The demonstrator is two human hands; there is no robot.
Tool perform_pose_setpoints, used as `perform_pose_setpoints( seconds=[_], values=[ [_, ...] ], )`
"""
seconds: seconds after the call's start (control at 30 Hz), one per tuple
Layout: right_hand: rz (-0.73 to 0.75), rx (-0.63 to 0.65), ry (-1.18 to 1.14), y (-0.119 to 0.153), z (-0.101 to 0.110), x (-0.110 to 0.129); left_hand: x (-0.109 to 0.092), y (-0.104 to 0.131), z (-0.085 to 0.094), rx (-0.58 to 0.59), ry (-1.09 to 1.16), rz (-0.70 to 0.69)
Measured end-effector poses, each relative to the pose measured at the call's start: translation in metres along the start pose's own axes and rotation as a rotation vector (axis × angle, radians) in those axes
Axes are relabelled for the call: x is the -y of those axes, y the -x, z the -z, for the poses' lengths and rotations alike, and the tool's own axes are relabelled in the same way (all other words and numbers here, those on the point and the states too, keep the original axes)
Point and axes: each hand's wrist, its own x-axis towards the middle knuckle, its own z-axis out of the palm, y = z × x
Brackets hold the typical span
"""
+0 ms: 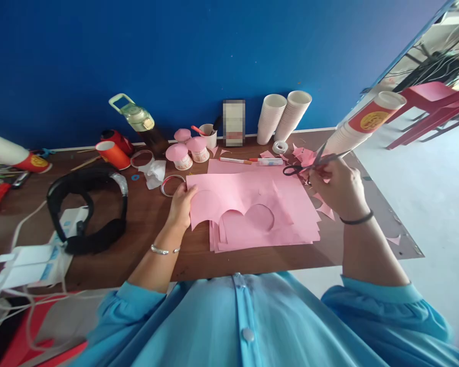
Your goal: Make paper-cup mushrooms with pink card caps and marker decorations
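My left hand (180,208) pinches the left edge of a pink paper sheet (229,189) with rounded cut-outs along its lower edge. Under it lies a stack of pink paper (298,214). A round outline shows around (260,218) on the paper near the cut edge. Over the right side of the table, my right hand (342,186) is closed on dark scissors (316,162); one handle loop points left and the blades are spread. Beneath that hand lie crumpled pink paper scraps (304,155), partly covered by the fingers.
Along the blue wall stand white paper cup stacks (271,120), a phone (234,122), small cups with pink cone tops (182,158) and a bottle (141,122). A black headband-like device (90,244) and a power strip (71,224) lie left. Another cup stack (371,120) leans right.
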Motion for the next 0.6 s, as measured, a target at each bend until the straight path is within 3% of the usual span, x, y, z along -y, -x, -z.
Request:
perform_pose_setpoints(
  seconds=[0.07,0.13,0.27,0.4,0.6],
  values=[
    [0.018,-0.021,-0.467,0.016,-0.004,0.006,-0.003,0.008,-0.008,0.090,0.067,0.086],
    [-0.022,0.054,-0.841,0.033,-0.014,0.014,-0.004,0.016,-0.013,0.183,0.138,0.208],
    [-0.191,0.194,-1.267,0.060,-0.036,0.028,-0.001,0.025,-0.017,0.233,0.173,0.331],
    [-0.311,0.399,-1.467,0.077,-0.050,0.039,0.003,0.032,-0.023,0.259,0.185,0.355],
    [-0.527,0.486,-1.499,0.090,-0.068,0.056,0.011,0.049,-0.035,0.314,0.193,0.380]
  ],
)
